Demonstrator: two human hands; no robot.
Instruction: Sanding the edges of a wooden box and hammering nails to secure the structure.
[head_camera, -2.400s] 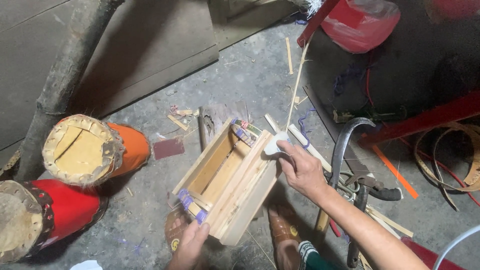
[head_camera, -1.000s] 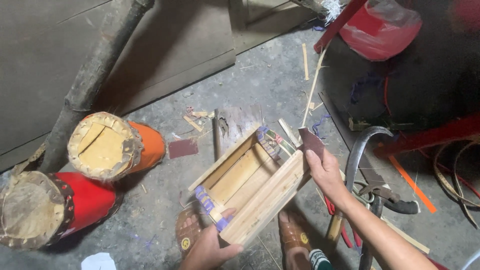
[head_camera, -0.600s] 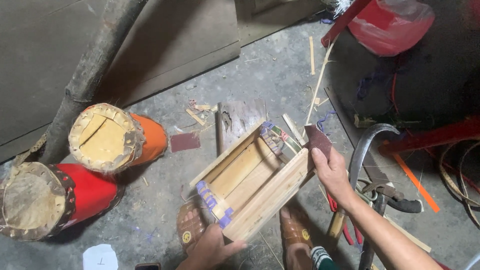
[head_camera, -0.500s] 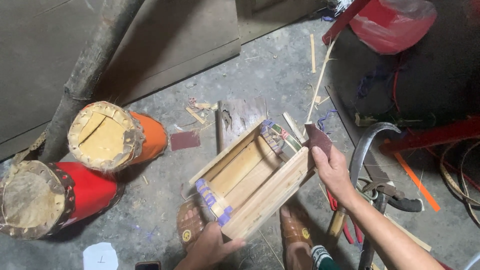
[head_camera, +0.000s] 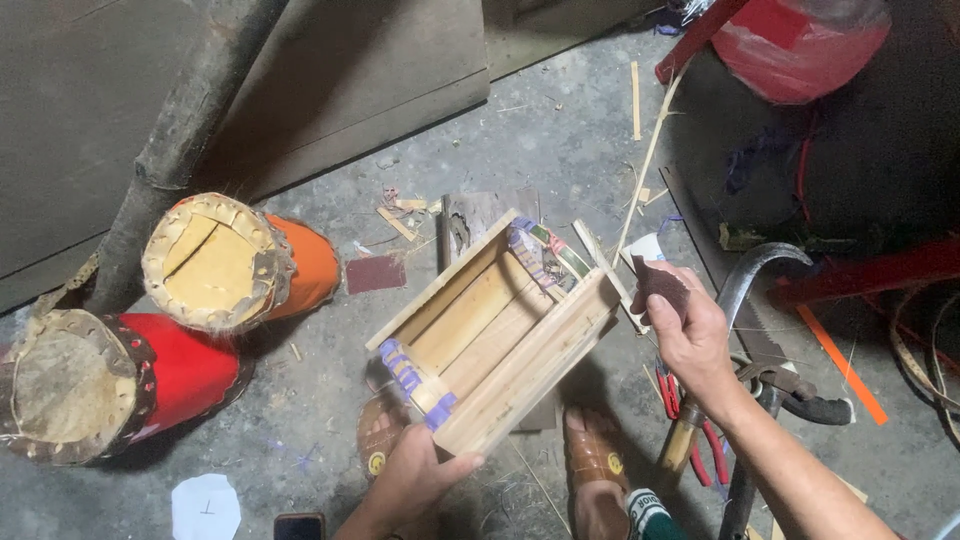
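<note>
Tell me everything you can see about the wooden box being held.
The wooden box is an open, rectangular frame of pale slats, looking unfinished. Purple tape wraps its near end, and purple and green strips its far end. It is held tilted above the concrete floor. The left hand grips its near corner from below; the right hand, holding a dark sandpaper piece, is at its far corner.

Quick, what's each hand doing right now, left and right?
Left hand: closed on the near corner of the wooden box, holding it up.
Right hand: closed on a dark piece of sandpaper at the box's far end.
</note>
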